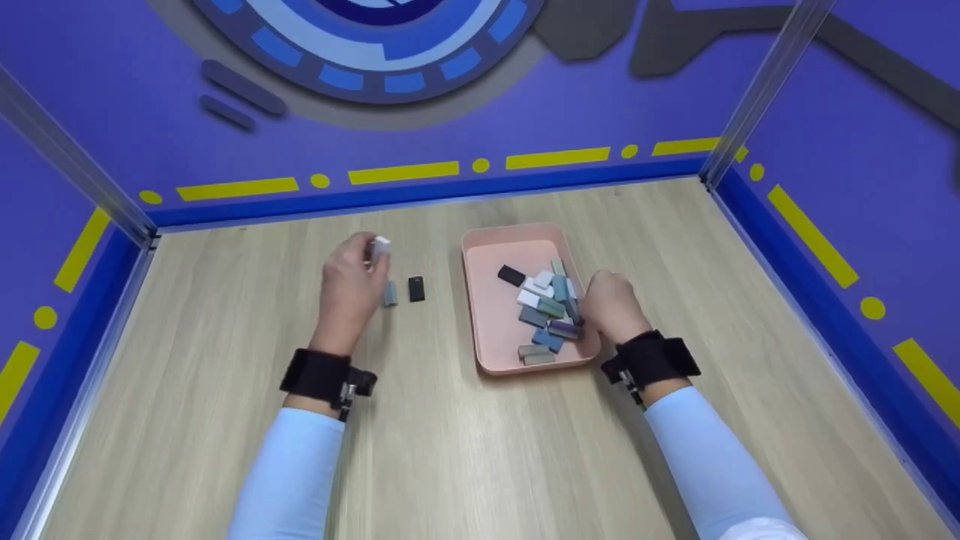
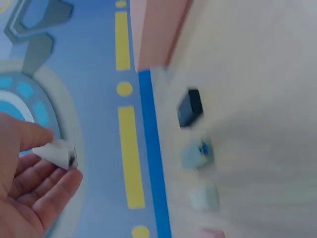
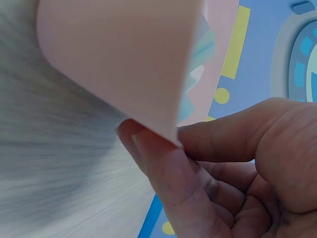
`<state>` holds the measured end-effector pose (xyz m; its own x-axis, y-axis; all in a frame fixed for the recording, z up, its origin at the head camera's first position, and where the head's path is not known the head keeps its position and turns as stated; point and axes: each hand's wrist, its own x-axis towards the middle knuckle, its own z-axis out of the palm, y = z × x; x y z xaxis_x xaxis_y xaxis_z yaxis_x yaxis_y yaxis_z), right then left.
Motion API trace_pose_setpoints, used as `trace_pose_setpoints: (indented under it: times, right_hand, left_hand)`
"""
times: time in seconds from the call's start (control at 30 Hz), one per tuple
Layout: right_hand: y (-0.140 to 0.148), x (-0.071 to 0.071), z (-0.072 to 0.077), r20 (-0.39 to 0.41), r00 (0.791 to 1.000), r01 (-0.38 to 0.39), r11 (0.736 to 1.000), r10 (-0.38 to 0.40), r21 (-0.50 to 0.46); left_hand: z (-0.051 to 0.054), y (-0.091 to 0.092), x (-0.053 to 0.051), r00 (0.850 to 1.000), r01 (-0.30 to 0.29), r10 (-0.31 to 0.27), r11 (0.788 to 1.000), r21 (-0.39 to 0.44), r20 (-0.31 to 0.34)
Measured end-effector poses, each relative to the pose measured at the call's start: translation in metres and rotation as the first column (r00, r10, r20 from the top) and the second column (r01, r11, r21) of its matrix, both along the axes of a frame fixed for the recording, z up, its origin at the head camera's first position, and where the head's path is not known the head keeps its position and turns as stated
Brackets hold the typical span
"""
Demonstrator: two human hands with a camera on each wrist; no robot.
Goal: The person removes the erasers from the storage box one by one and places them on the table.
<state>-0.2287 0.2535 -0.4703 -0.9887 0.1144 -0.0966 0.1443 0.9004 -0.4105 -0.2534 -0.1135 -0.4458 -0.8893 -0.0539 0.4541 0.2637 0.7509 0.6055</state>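
Note:
Held between thumb and fingers of the left hand [image 1: 349, 281] is a white block [image 1: 381, 245], raised above the table; the left wrist view shows this white block [image 2: 58, 152] pinched at the fingertips. Below it on the table stand a grey-green block [image 1: 390, 294] and a black block [image 1: 416, 289]. The right hand [image 1: 613, 306] grips the right wall of a pink tray [image 1: 486, 315]; in the right wrist view its thumb and fingers pinch the wall of the tray [image 3: 119, 59]. Inside the tray lie several white, grey, green and blue blocks, with a black block [image 1: 511, 275] near them.
The wooden table [image 1: 450, 450] is bounded by blue-purple panels [image 1: 420, 135] at the back and both sides. In the left wrist view, a pale block [image 2: 205, 198] and a small pink thing [image 2: 213, 233] lie beyond the grey-green block [image 2: 196, 154].

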Motion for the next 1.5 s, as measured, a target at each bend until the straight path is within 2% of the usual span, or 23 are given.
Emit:
trace_pose_setpoints:
  times: [0.1, 0.17, 0.33, 0.47, 0.63, 0.83, 1.03, 1.3, 1.4, 1.5]
  right_hand:
    - [0.0, 0.001, 0.0, 0.016, 1.0, 0.004, 1.0, -0.004, -0.011]
    - [0.0, 0.001, 0.0, 0.018, 1.0, 0.004, 1.0, -0.004, -0.014]
    - [0.0, 0.0, 0.0, 0.026, 1.0, 0.004, 1.0, -0.004, -0.025]
    - [0.0, 0.0, 0.0, 0.03, 1.0, 0.004, 1.0, -0.004, -0.025]
    - [0.0, 0.001, 0.001, 0.019, 1.0, -0.001, 1.0, 0.001, -0.025]
    - [-0.001, 0.001, 0.002, 0.002, 1.0, -0.009, 1.0, 0.009, -0.028]
    - [-0.001, 0.001, 0.003, 0.03, 1.0, 0.008, 0.999, -0.006, -0.034]
    - [-0.002, 0.001, 0.003, 0.035, 0.999, 0.011, 1.0, -0.011, -0.015]
    - [-0.002, 0.001, 0.003, 0.037, 0.999, 0.012, 1.0, -0.011, -0.015]
    - [-0.002, 0.001, 0.003, 0.032, 0.999, 0.011, 1.0, -0.01, -0.017]
  left_hand:
    - [-0.007, -0.02, -0.001, 0.995, -0.1, 0.099, 0.994, 0.035, 0.031]
    - [-0.012, -0.032, -0.002, 0.985, -0.161, 0.158, 0.986, 0.05, 0.068]
    - [-0.025, -0.053, -0.003, 0.949, -0.284, 0.276, 0.959, 0.027, 0.154]
    - [-0.038, -0.066, -0.002, 0.918, -0.343, 0.335, 0.939, 0.001, 0.211]
    - [-0.049, -0.076, 0.001, 0.892, -0.359, 0.348, 0.933, -0.016, 0.289]
    - [-0.054, -0.08, 0.005, 0.863, -0.364, 0.342, 0.931, -0.01, 0.371]
    - [-0.054, -0.078, 0.005, 0.85, -0.37, 0.349, 0.929, -0.026, 0.395]
    - [-0.053, -0.076, 0.005, 0.823, -0.375, 0.373, 0.923, -0.084, 0.428]
    - [-0.054, -0.076, 0.005, 0.819, -0.384, 0.379, 0.92, -0.078, 0.431]
    - [-0.055, -0.076, 0.006, 0.823, -0.39, 0.381, 0.918, -0.069, 0.422]
